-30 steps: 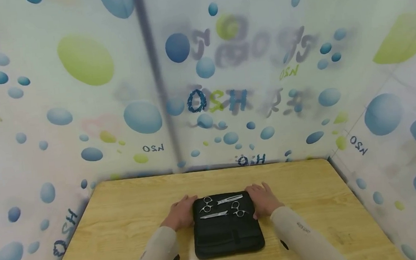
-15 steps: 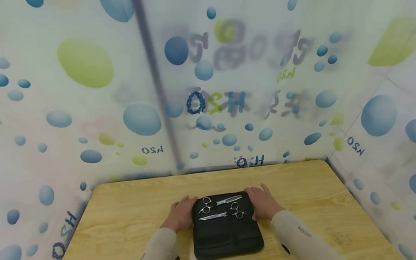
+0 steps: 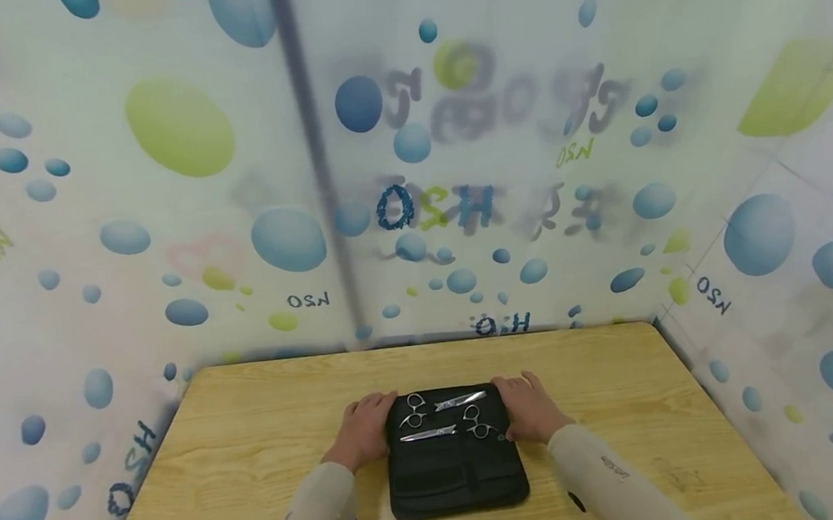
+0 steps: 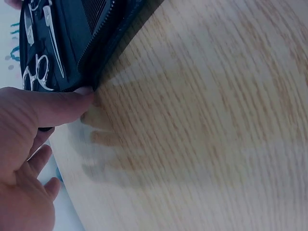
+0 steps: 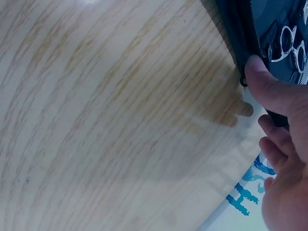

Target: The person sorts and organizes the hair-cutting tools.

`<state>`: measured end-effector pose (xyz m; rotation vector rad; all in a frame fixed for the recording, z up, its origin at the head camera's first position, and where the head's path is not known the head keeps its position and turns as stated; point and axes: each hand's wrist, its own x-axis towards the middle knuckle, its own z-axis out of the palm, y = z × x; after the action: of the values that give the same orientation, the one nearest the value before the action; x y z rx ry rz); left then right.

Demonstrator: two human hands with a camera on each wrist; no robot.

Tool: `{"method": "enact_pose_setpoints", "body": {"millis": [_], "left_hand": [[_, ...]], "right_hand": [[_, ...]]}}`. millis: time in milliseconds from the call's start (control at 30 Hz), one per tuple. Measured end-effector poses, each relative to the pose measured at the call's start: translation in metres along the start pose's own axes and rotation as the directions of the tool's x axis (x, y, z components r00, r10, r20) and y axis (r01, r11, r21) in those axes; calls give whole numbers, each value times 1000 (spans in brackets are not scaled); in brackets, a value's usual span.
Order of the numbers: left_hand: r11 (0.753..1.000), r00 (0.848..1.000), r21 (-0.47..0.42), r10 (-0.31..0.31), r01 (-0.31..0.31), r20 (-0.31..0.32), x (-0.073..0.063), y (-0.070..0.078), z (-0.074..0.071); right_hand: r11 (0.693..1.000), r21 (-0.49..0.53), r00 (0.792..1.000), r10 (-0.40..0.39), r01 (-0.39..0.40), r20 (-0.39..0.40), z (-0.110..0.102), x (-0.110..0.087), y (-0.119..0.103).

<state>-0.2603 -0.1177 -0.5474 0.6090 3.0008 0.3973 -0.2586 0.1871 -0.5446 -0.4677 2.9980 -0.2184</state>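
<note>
A black zip case [image 3: 458,499] lies spread out before me on the table. Two pairs of silver scissors sit in its upper half: one pair's finger rings [image 3: 414,420] are at the left, the other's [image 3: 479,431] at the right. My left hand [image 3: 363,427] grips the left edge, thumb [image 4: 67,107] against the border and fingers beyond it. At the opposite edge my right hand [image 3: 530,408] pinches the border, its thumb [image 5: 260,77] near the zip. In the left wrist view a black comb [image 4: 94,13] shows inside. The fingers' undersides are partly hidden by the case.
The wood-grain table [image 3: 266,417] extends on both sides of the case. Behind it hangs a pale wall covering [image 3: 420,293] with blue and green bubble prints, and similar sheets enclose the left and right sides.
Both hands keep their places on the case edges. The view has shifted slightly with the head, and the scissors' tilt looks a little different.
</note>
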Motion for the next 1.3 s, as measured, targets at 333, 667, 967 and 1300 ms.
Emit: {"method": "enact_pose_setpoints", "body": {"millis": [333, 667, 967, 1300], "left_hand": [[1000, 997, 8, 25, -24, -70, -6, 4, -2], [996, 986, 58, 76, -68, -150, -10, 5, 1], [995, 978, 74, 82, -68, -194, -12, 3, 4], [996, 970, 57, 85, -74, -230, -14, -1, 6]], "right_hand": [[998, 49, 1000, -24, 25, -13, -6, -3, 3], [999, 25, 994, -18, 20, -106, -3, -3, 8], [997, 78, 991, 19, -8, -130, -3, -4, 6], [996, 86, 992, 18, -7, -127, -5, -7, 5]]}}
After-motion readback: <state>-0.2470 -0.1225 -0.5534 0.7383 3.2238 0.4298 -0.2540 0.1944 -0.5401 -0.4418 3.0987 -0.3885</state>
